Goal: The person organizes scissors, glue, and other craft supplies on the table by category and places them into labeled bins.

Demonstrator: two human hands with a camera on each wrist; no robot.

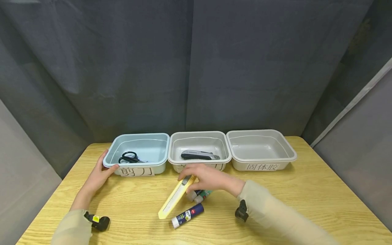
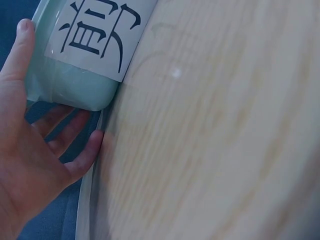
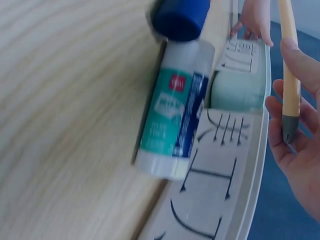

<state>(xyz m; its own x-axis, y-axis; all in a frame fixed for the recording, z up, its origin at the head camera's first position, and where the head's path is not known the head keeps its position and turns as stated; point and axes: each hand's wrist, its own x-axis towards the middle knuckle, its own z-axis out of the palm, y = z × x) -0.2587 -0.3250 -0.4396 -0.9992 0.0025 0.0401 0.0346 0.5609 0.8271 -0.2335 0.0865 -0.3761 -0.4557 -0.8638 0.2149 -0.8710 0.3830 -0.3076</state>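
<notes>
My right hand (image 1: 203,177) pinches a yellow box cutter (image 1: 176,199) near its dark end, holding it at a slant in front of the middle bin. Below that hand lie two glue sticks, one green-labelled (image 3: 170,110) and one with a blue cap (image 3: 181,19), partly hidden in the head view. Closer to me is a navy glue stick (image 1: 188,215) with a white end. At the far left, my left hand (image 1: 97,178) grips the near left corner of the light blue bin (image 1: 162,167), thumb at its front rim and fingers along its side.
Black-handled scissors (image 1: 130,157) lie in the light blue bin. The grey middle bin (image 1: 172,160) holds a grey-and-black box cutter (image 1: 199,155). To its right stands another grey bin (image 1: 260,144) with a paper label. Dark curtains (image 1: 190,68) hang behind the wooden table (image 1: 128,217).
</notes>
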